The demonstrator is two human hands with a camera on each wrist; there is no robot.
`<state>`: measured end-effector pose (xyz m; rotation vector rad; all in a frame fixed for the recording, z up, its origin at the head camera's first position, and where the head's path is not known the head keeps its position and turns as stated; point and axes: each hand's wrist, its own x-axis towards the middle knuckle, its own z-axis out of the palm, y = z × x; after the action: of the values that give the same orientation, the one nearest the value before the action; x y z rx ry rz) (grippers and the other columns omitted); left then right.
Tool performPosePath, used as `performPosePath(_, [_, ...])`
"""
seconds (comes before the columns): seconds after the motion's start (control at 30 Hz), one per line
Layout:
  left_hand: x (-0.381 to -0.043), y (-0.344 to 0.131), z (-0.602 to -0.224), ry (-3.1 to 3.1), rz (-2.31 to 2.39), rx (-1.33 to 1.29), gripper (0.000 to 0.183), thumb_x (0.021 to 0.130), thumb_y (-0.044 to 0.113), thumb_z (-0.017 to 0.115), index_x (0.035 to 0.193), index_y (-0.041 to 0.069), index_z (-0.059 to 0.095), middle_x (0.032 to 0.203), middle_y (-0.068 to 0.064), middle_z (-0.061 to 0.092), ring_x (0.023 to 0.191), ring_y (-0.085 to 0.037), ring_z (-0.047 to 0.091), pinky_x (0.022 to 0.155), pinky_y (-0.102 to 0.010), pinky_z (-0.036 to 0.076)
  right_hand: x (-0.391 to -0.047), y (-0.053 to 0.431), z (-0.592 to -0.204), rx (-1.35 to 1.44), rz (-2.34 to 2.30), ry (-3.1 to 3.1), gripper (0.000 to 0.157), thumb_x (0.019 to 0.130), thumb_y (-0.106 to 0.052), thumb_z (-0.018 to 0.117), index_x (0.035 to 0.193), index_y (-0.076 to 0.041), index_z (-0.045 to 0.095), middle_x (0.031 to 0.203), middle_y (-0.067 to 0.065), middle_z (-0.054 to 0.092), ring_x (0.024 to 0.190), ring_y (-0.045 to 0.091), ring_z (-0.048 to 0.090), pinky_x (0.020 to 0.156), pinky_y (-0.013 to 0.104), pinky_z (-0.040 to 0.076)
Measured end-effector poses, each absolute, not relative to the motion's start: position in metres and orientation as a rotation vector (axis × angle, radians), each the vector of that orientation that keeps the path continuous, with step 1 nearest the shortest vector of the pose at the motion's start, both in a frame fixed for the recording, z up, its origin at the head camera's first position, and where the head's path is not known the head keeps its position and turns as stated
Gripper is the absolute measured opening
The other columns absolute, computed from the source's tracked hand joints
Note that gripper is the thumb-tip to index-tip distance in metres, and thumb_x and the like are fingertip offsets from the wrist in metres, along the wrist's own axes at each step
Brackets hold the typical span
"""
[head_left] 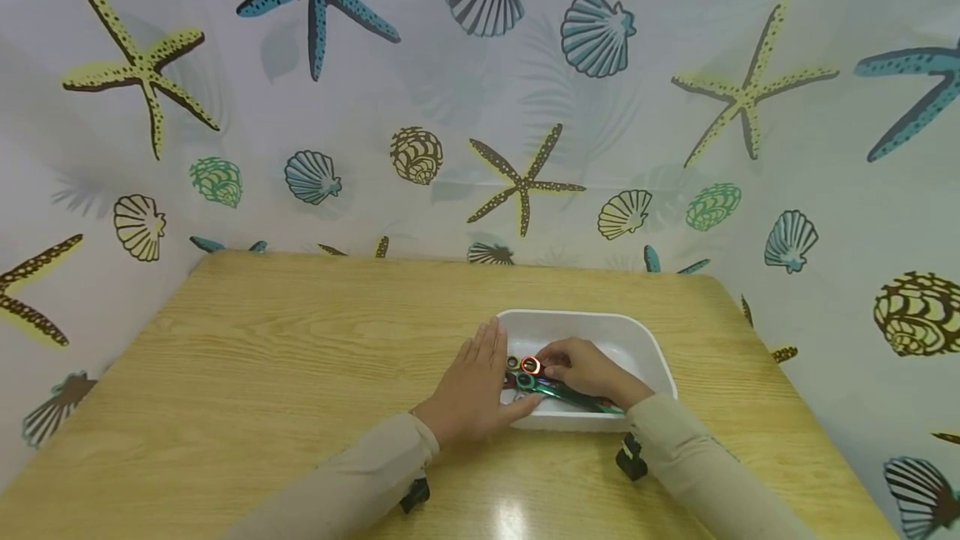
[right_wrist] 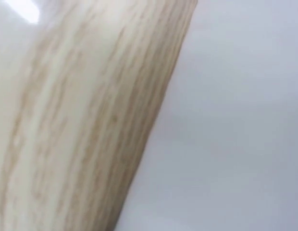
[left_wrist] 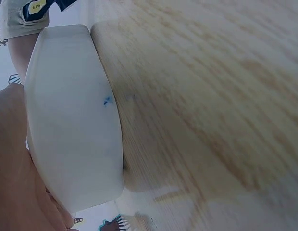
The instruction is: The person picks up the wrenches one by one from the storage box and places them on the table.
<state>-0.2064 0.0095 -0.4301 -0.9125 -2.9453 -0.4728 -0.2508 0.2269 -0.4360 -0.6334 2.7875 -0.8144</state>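
A white plastic tub (head_left: 637, 348) stands on the table and holds several shiny items with round, ring-like ends. My left hand (head_left: 472, 382) rests on the tub's left edge, fingers straight and close together, thumb stretched along the near rim. In the left wrist view that hand lies against the tub's white side (left_wrist: 74, 115). Inside the tub, my right hand (head_left: 588, 369) pinches a shiny item with a red ring-shaped end (head_left: 530, 365). Just below it lies a long metallic green item (head_left: 570, 394) with a round green end. Their exact kind is unclear.
The wooden table (head_left: 300, 340) extends left of the tub and behind it. A curtain (head_left: 420, 90) printed with starfish and shells hangs at the back and sides. Black wrist devices (head_left: 632, 458) sit under the sleeves. Only tub wall and table edge fill the right wrist view.
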Motion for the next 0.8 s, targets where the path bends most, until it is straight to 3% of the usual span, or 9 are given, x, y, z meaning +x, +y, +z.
performPosePath(0.3, [-0.2058,0.0091,-0.4279,-2.976,-0.437,-0.911,0.101,0.089,0.072,0.033,0.152,-0.004,0.01,0.159,-0.021,0.004,0.147,-0.032,0.004,0.117,-0.045,0.015,-0.2476,0.2243,-0.4354,-0.648,-0.746,2.834,0.009,0.092,-0.004,0.059,0.096,-0.003,0.067,0.087,0.002,0.065,0.08,0.013,0.057,0.078,0.037,0.05])
performPosePath(0.57, [-0.2058,0.0074,-0.4267,-2.969,-0.461,-0.918,0.1,0.089,0.072,0.031,0.152,-0.004,0.011,0.159,-0.021,0.004,0.147,-0.033,0.004,0.117,-0.046,0.015,-0.2494,0.2222,-0.4376,-0.596,-0.756,2.882,0.005,0.094,-0.005,0.057,0.092,-0.003,0.062,0.083,0.002,0.062,0.077,0.012,0.055,0.074,0.035,0.049])
performPosePath(0.8, [-0.2059,0.0073,-0.4286,-2.953,-0.452,-0.932,0.101,0.089,0.074,0.028,0.151,-0.004,0.012,0.159,-0.022,0.005,0.147,-0.033,0.006,0.117,-0.045,0.015,-0.2479,0.2201,-0.435,-0.439,-0.75,2.958,0.005,0.098,-0.009,0.053,0.099,-0.007,0.057,0.084,0.001,0.061,0.075,0.014,0.053,0.071,0.034,0.048])
